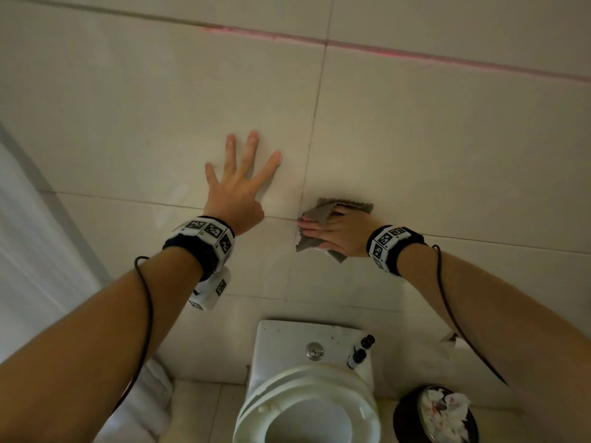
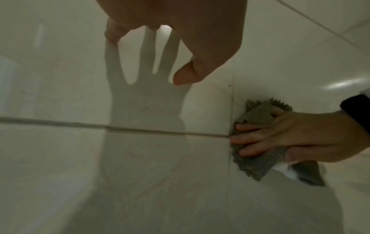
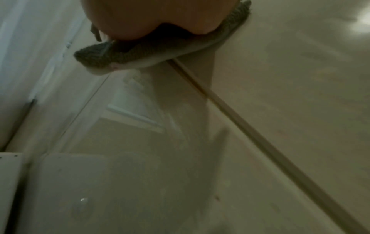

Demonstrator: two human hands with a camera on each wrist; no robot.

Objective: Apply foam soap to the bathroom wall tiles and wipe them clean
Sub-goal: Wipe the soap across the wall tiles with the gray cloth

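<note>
My left hand (image 1: 238,183) lies flat on the beige wall tiles (image 1: 415,139), fingers spread and straight, holding nothing; the left wrist view shows this left hand (image 2: 180,39) above its own shadow. Just right of it, my right hand (image 1: 335,231) presses a crumpled grey cloth (image 1: 307,243) against the wall where two grout lines cross. The right hand's fingers (image 2: 260,137) point left and lie nearly straight over the cloth (image 2: 256,163). A dab of white foam (image 2: 284,170) shows under the thumb. In the right wrist view only the palm's heel and the cloth's edge (image 3: 94,53) are visible.
Below the hands stands a white toilet cistern (image 1: 281,340) with a flush button and two small dark-capped bottles (image 1: 361,350) on its lid. The toilet seat (image 1: 307,385) is beneath. A dark bin (image 1: 409,414) with tissue sits at lower right. A white curtain (image 1: 25,251) hangs left.
</note>
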